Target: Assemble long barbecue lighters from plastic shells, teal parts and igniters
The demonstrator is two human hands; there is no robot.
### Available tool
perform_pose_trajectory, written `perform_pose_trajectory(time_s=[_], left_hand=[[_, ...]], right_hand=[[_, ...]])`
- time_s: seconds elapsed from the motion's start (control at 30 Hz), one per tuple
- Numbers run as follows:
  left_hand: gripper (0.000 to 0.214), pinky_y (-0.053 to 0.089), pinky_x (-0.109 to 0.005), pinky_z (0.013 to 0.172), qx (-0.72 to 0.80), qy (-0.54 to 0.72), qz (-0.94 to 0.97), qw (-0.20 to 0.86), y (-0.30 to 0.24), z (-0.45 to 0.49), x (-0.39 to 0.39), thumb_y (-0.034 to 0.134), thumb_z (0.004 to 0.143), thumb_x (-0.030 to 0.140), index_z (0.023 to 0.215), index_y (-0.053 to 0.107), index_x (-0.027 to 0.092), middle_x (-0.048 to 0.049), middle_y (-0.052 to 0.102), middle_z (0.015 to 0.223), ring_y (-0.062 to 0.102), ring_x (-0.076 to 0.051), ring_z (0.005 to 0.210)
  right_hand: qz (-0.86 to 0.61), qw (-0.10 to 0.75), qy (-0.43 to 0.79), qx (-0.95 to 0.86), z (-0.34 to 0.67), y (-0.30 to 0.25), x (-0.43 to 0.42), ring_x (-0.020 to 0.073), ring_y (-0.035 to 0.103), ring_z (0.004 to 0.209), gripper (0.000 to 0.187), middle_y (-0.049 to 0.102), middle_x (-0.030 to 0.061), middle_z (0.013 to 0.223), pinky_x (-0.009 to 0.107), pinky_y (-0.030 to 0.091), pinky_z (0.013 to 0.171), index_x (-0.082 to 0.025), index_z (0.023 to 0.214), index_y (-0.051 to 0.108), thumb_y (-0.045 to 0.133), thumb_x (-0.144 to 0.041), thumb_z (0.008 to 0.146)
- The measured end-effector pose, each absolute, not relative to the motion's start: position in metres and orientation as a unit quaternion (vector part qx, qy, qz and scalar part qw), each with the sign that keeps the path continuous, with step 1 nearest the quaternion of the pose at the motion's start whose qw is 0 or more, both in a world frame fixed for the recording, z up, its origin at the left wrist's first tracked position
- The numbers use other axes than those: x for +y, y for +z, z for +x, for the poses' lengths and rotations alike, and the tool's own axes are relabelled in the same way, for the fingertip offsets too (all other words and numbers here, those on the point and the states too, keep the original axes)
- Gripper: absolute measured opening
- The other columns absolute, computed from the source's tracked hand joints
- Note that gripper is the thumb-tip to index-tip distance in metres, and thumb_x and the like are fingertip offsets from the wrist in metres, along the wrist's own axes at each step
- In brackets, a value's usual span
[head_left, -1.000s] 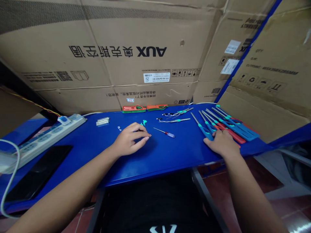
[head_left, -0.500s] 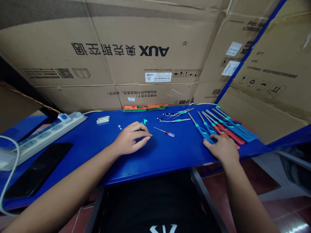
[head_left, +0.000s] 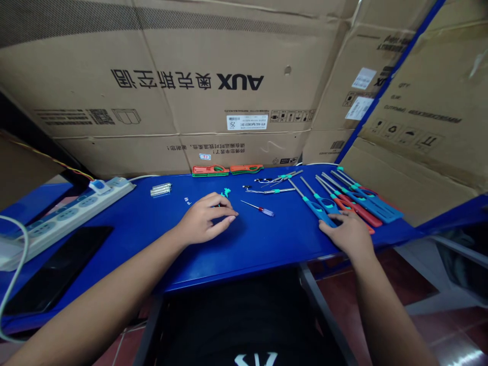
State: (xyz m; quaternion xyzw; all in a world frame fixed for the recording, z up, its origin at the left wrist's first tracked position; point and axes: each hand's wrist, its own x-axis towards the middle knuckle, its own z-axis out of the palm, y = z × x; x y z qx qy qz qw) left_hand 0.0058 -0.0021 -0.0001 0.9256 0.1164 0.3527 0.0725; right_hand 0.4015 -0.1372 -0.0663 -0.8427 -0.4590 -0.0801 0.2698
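My left hand [head_left: 205, 218] rests loosely curled on the blue workbench [head_left: 267, 254], close to small teal plastic parts [head_left: 226, 192]; its fingers hide whatever lies under them. Just right of it lies a small red-shafted screwdriver [head_left: 260, 208]. My right hand [head_left: 346, 235] lies with fingers spread on a fanned group of long-nozzle lighters [head_left: 354, 201] with blue, red and teal parts. Further back are several metal-tipped lighter nozzle parts with wires [head_left: 272, 184], orange-and-green lighter shells [head_left: 227, 170], and short metal tubes [head_left: 160, 189].
A white power strip [head_left: 76, 218] with a cable lies at the bench's left, beside a black phone [head_left: 57, 269]. Stacked cardboard boxes [head_left: 190, 101] form a wall behind the bench. A dark seat [head_left: 247, 325] sits below the front edge, above red floor tiles [head_left: 381, 300].
The nozzles of the nearest blue lighters have swung left under my right hand. My left hand has barely moved, and the view has shifted slightly.
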Motion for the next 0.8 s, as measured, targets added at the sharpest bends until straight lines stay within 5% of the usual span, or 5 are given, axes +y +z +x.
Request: perform_pose_trajectory(time_s=[0.27, 0.63, 0.8], left_hand=[[0.017, 0.052, -0.033, 0.08, 0.109, 0.357, 0.925, 0.073, 0.001, 0.005, -0.002, 0.061, 0.093, 0.021, 0.103, 0.075, 0.02, -0.0061, 0.068, 0.095, 0.062, -0.016, 0.086], [0.018, 0.052, -0.033, 0.081, 0.119, 0.345, 0.928, 0.08, -0.001, 0.005, -0.001, 0.059, 0.094, 0.024, 0.104, 0.075, 0.022, -0.0062, 0.068, 0.096, 0.063, -0.017, 0.087], [0.017, 0.052, -0.033, 0.08, 0.114, 0.347, 0.928, 0.078, -0.001, 0.007, -0.001, 0.06, 0.094, 0.022, 0.102, 0.074, 0.021, -0.0062, 0.068, 0.095, 0.063, -0.017, 0.086]], right_hand=[[-0.84, 0.306, -0.091, -0.439, 0.406, -0.064, -0.144, 0.034, 0.063, 0.108, 0.044, 0.067, 0.0144, 0.115, 0.05, 0.048, 0.1, -0.02, 0.086, 0.075, 0.066, -0.057, 0.064], [-0.854, 0.198, -0.142, -0.46, 0.475, -0.043, -0.161, 0.0386, 0.064, 0.105, 0.04, 0.071, 0.0161, 0.099, 0.05, 0.048, 0.097, -0.019, 0.083, 0.074, 0.063, -0.055, 0.068], [-0.847, 0.173, -0.168, -0.474, 0.477, -0.045, -0.161, 0.0393, 0.064, 0.108, 0.045, 0.071, 0.0166, 0.113, 0.052, 0.047, 0.098, -0.016, 0.094, 0.076, 0.06, -0.054, 0.076]])
